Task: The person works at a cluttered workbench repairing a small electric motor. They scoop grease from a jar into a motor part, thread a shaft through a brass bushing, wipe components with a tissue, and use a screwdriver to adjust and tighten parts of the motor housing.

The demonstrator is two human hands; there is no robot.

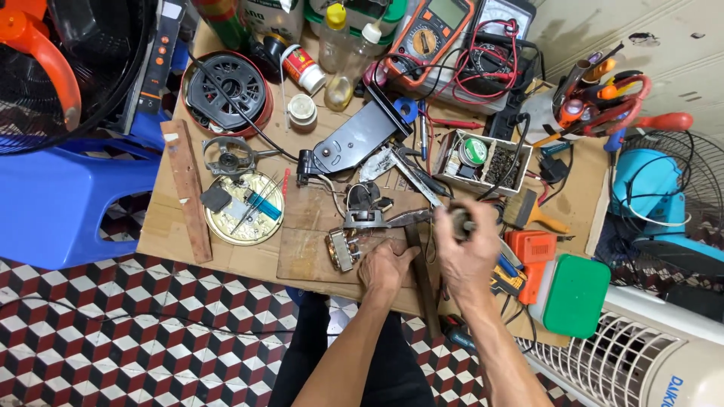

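At centre frame, a cardboard-covered worktable (pixel 226 252) carries the listed items. Hammer (pixel 417 249): long axis runs from lower centre up toward mid-frame, wooden handle near-vertical, head lying crosswise at the upper end, pointing left, over a wooden board (pixel 309 241). Left hand (pixel 386 265): fingers curled, pressed onto the board against the hammer handle. Right hand (pixel 464 252): closed around a small dark cylindrical part (pixel 458 221), just right of the hammer head. Small motor stator (pixel 344 249): copper windings, just left of the left hand. Round tin lid (pixel 245 209): left of the board, holding small parts.
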